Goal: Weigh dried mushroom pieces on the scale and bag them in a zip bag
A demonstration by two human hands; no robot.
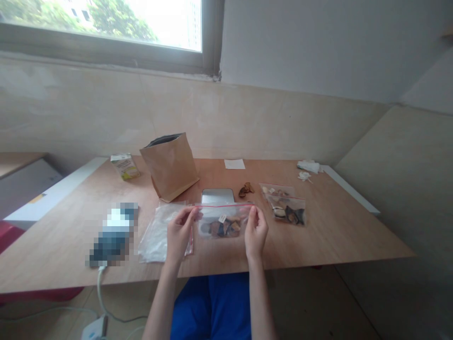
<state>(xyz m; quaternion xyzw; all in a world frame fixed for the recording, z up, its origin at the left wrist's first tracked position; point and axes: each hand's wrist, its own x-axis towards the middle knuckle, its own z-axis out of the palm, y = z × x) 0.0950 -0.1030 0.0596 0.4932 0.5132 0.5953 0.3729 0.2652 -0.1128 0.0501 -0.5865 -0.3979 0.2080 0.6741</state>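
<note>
A clear zip bag (221, 226) with a red seal line is stretched between my two hands, above the table's front part. Brown and dark dried pieces and a small white label lie inside it. My left hand (181, 231) pinches its upper left corner. At the upper right corner, my right hand (256, 230) is closed on the bag's edge. Behind the bag is a flat scale-like device with a silver top (217, 195), partly hidden by it. A stack of clear plastic bags (155, 236) lies beside and under my left hand.
A brown paper pouch (170, 165) stands open at the back left, near a small carton (125, 166). Filled zip bags (288, 211) and loose dried pieces (246, 189) lie to the right. A pixelated device (113, 233) has a cable. White paper (234, 164) lies behind.
</note>
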